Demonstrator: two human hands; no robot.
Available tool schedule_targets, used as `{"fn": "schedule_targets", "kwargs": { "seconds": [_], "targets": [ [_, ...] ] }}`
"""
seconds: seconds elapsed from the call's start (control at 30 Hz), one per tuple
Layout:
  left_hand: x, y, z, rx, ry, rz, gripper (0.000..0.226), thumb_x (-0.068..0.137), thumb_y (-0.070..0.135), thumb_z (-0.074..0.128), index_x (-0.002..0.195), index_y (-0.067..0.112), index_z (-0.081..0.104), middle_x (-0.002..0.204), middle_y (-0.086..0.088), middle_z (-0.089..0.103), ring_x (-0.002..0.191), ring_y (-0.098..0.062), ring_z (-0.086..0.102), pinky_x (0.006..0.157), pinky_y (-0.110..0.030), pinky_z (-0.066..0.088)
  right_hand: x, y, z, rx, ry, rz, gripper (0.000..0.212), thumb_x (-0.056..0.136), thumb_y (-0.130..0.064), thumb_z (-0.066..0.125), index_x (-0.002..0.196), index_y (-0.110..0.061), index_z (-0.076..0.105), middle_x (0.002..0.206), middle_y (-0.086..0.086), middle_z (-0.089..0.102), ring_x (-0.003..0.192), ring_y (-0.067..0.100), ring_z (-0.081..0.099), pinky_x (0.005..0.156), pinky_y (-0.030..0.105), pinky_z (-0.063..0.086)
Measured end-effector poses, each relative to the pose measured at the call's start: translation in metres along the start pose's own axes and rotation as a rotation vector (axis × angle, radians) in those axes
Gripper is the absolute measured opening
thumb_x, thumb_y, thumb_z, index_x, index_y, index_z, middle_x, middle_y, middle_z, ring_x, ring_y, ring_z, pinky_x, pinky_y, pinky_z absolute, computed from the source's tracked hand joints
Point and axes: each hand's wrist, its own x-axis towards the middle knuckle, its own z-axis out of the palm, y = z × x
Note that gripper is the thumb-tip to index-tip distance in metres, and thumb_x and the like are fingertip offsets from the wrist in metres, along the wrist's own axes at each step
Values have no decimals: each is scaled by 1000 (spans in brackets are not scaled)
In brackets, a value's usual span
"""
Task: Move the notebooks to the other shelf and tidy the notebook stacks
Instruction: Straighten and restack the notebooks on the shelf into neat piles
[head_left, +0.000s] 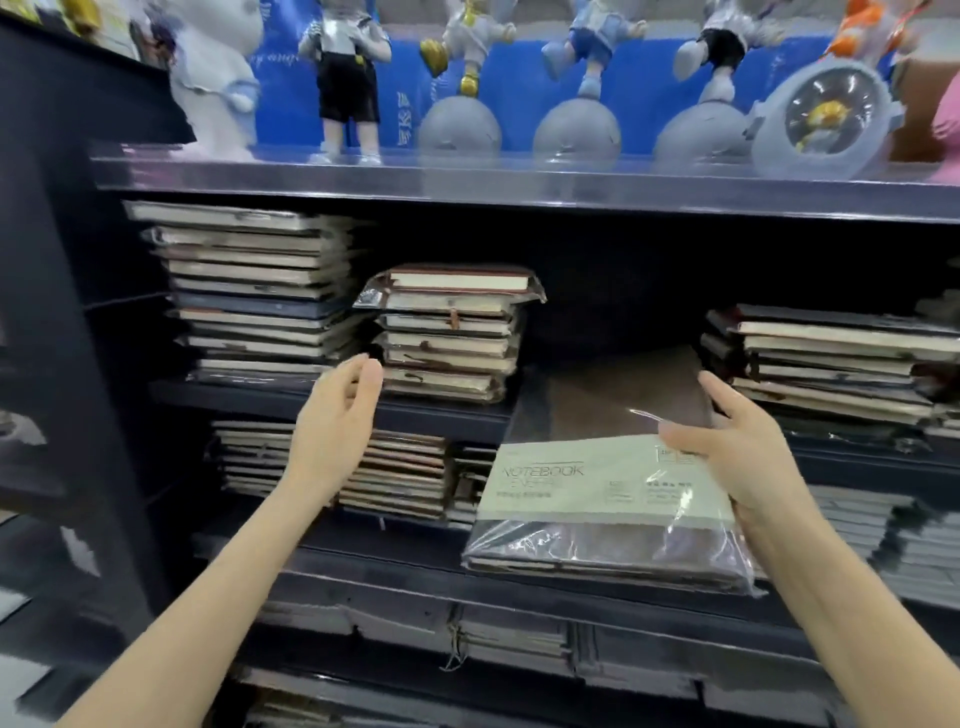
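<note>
- Showing the word "NOTEBOOK" on a pale paper band, a brown plastic-wrapped notebook is jutting out from the middle shelf, tilted toward the viewer.
- The right hand is gripping its right edge, thumb lying on the band, fingers extended along the side.
- The left hand is hovering loosely open, holding nothing, just before the short notebook stack.

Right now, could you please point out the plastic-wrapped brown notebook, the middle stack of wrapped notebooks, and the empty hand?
plastic-wrapped brown notebook (597, 488): head view, pale paper band.
middle stack of wrapped notebooks (449, 332): head view, page edges.
left hand (337, 415): head view, back of hand.
</note>
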Motion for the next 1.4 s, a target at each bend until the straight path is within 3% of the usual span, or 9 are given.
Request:
{"fn": "schedule_targets", "kwargs": {
  "seconds": [0.17,0.3,0.4,0.5,0.73,0.97,1.1,1.23,1.4],
  "targets": [
    [66,-40,7,-129,-169,-85,65,95,57,28,149,21,25,154,3,27,141,-15,25,109,-25,18,-8,-21,25,-153,14,-104,66,86,9,59,144,-12,36,82,-24,45,49,-20,51,45,-3,36],
    [90,-54,18,-237,-349,-106,87,78,66,42,151,29,12,154,2,26,141,-20,26,111,-31,23,-3,-15,29,-185,48,-65,73,84,4,64,146,-16,34,91,-21,56,67,-6,56,56,1,43],
    [109,-56,22,-234,-448,-58,93,79,56,60,151,30,7,148,-2,39,135,-19,37,104,-26,29,0,-14,26,-223,86,-59,76,82,1,68,147,-19,34,130,-3,56,108,7,52,85,18,37],
    [121,-59,27,-231,-497,-67,110,63,69,63,151,31,8,145,-4,43,132,-20,41,109,-32,32,5,-14,21,-209,81,-54,74,82,4,66,145,-18,36,118,-10,60,91,-6,53,70,8,42],
    [126,-65,43,-216,-415,44,83,75,49,66,145,27,29,140,2,49,128,-15,44,107,-29,33,15,-13,7,-218,78,-86,71,81,11,64,142,-17,41,88,-29,53,62,-17,57,52,-1,41],
    [125,-34,89,-153,-463,187,79,84,33,65,149,20,23,133,11,44,121,-3,39,96,-11,27,26,-19,-24,-278,71,-99,75,78,5,69,140,-28,43,117,-18,61,93,-10,60,64,10,47],
    [128,-29,115,-131,-527,253,88,78,43,62,151,23,17,143,4,44,129,-8,40,101,-9,26,22,-22,-32,-278,63,-129,66,81,8,66,124,-38,45,81,-31,63,68,-23,57,54,0,42],
    [126,-25,126,-111,-506,242,84,81,32,65,151,20,18,138,8,43,123,-3,39,91,0,25,9,-22,-39,-292,55,-112,55,81,11,62,101,-40,57,80,-25,71,70,-13,64,56,4,46],
    [126,-20,130,-123,-520,216,81,87,23,64,151,19,15,133,9,42,125,-5,38,87,6,22,-20,-33,-49,-287,8,-61,64,78,4,69,126,-36,56,105,-11,72,83,4,71,55,9,50]
  ]
}}
